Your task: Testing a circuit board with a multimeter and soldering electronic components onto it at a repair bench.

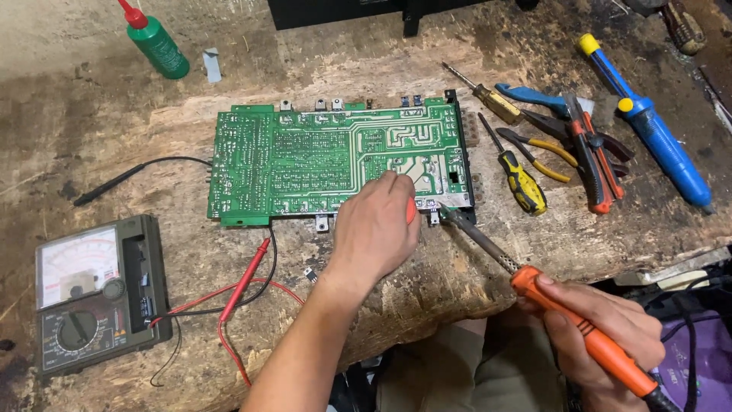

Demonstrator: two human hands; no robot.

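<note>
Orange-handled, the soldering iron (587,336) sits in your right hand (610,336) at the near edge of the desk (473,275), your fingers (560,294) curled shut around the grip, its dark metal tip slanting up to the near right corner of the green circuit board (305,164). Your left hand (374,229) rests on the board's near right part, fingers bunched and pressed down; something small and orange shows under it, though you cannot tell whether it is gripped. The board lies flat in the desk's middle, solder side up. At the near left corner stands an analog multimeter (91,294), its red probe (248,275) and black probe (110,185) lying apart on the wood. Along the right edge lie screwdrivers (522,183), pliers (587,152) and a blue desoldering pump (656,133). Toward the far left corner lies a green bottle (160,46) with a red nozzle.
</note>
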